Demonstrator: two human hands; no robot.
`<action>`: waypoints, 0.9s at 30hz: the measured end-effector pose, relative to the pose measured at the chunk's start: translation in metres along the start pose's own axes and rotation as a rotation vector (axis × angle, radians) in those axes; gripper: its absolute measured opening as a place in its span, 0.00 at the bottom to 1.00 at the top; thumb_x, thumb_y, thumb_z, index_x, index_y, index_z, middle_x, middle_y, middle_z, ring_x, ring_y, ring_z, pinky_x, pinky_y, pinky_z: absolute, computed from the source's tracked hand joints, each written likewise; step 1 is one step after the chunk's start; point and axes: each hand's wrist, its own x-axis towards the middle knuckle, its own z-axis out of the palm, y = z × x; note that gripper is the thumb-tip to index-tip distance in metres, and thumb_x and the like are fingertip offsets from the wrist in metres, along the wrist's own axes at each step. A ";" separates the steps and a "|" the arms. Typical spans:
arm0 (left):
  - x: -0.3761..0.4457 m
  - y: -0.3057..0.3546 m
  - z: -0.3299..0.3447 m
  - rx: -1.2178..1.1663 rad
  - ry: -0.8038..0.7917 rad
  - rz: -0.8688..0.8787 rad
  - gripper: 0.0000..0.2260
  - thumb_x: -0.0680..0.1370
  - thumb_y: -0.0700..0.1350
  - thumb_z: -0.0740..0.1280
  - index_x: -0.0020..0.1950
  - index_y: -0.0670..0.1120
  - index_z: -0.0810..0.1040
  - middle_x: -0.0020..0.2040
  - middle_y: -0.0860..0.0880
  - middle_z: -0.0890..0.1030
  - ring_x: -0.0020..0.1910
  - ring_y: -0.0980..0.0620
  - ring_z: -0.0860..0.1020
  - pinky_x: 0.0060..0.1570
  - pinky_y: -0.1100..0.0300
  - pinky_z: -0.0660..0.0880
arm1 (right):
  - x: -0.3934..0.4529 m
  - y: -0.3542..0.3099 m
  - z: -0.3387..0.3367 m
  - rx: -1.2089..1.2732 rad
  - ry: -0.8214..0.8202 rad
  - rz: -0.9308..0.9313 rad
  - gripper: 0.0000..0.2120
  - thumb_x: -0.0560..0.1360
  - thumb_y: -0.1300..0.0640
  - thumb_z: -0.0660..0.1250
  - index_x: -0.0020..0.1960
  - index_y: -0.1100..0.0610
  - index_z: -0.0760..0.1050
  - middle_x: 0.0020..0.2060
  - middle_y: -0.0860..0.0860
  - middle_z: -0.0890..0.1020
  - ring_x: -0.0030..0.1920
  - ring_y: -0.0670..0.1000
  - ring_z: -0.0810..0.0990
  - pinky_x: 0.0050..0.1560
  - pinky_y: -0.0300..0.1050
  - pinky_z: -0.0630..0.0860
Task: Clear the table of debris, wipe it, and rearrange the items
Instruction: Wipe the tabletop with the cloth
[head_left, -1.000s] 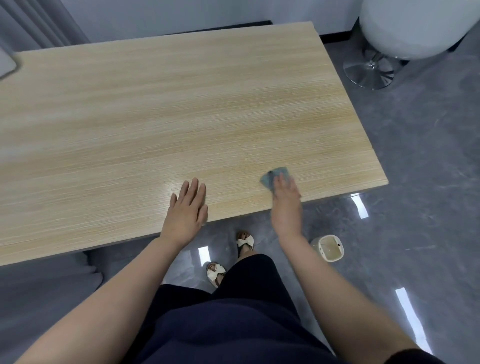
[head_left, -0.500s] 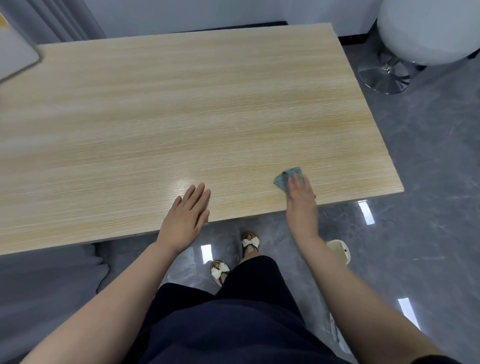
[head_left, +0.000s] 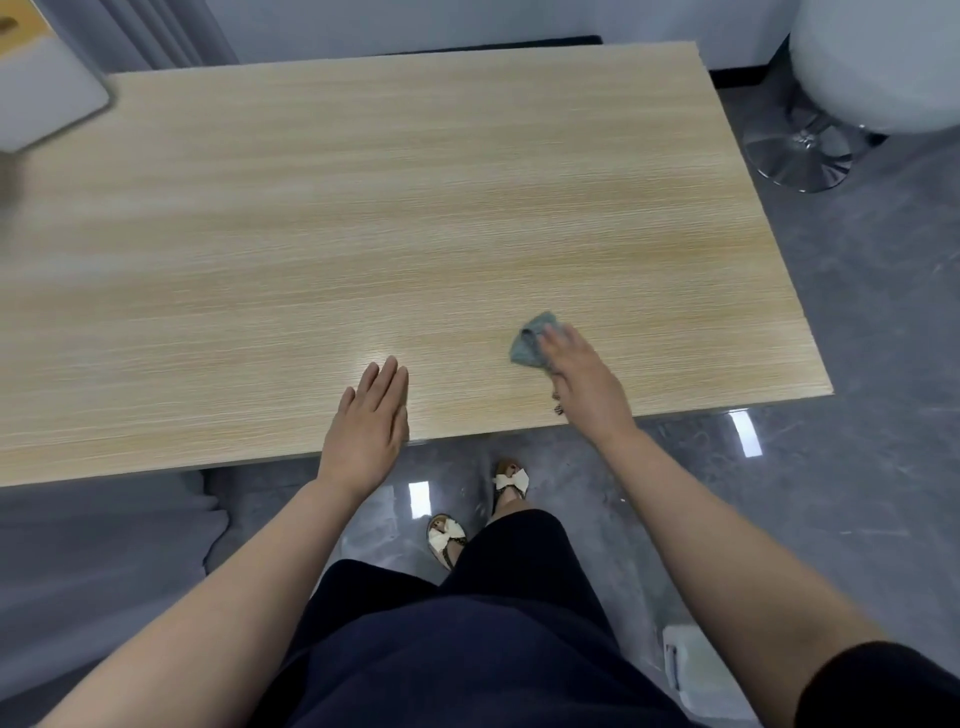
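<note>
A light wooden table (head_left: 395, 208) fills most of the view. My right hand (head_left: 584, 382) presses a small grey-green cloth (head_left: 527, 345) flat onto the tabletop near the front edge, right of centre; the cloth pokes out beyond my fingertips. A small dark crumb (head_left: 559, 410) lies by my right wrist near the edge. My left hand (head_left: 371, 423) rests flat on the table at the front edge, fingers straight and together, holding nothing.
A grey box-like item (head_left: 44, 98) sits at the table's far left corner, blurred. A white stool with a chrome base (head_left: 802, 150) stands right of the table. A cream waste bin (head_left: 685, 665) is on the floor by my right side. Grey curtain at left.
My right hand has slid the cloth leftward and slightly away from the front edge. The camera has shifted, showing more of the left corner item. My left hand has stayed put.
</note>
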 end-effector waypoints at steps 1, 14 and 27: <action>0.000 0.000 -0.001 0.003 -0.007 -0.007 0.25 0.80 0.53 0.43 0.77 0.46 0.53 0.77 0.51 0.51 0.76 0.53 0.46 0.73 0.55 0.46 | -0.001 -0.004 0.001 0.021 0.070 0.082 0.27 0.78 0.69 0.55 0.75 0.56 0.56 0.75 0.51 0.57 0.76 0.51 0.50 0.75 0.45 0.47; -0.001 -0.004 -0.010 0.126 0.001 -0.036 0.30 0.78 0.57 0.42 0.74 0.43 0.63 0.75 0.46 0.62 0.75 0.46 0.58 0.70 0.45 0.58 | 0.024 -0.028 0.018 -0.012 -0.095 -0.254 0.34 0.73 0.73 0.58 0.74 0.52 0.58 0.75 0.48 0.58 0.75 0.52 0.53 0.74 0.50 0.53; 0.015 -0.006 -0.018 0.149 0.005 0.026 0.25 0.78 0.49 0.47 0.70 0.41 0.70 0.70 0.43 0.70 0.69 0.41 0.68 0.62 0.42 0.68 | 0.020 -0.070 0.049 0.056 -0.111 -0.515 0.24 0.74 0.70 0.62 0.70 0.60 0.67 0.70 0.57 0.68 0.71 0.61 0.63 0.71 0.56 0.56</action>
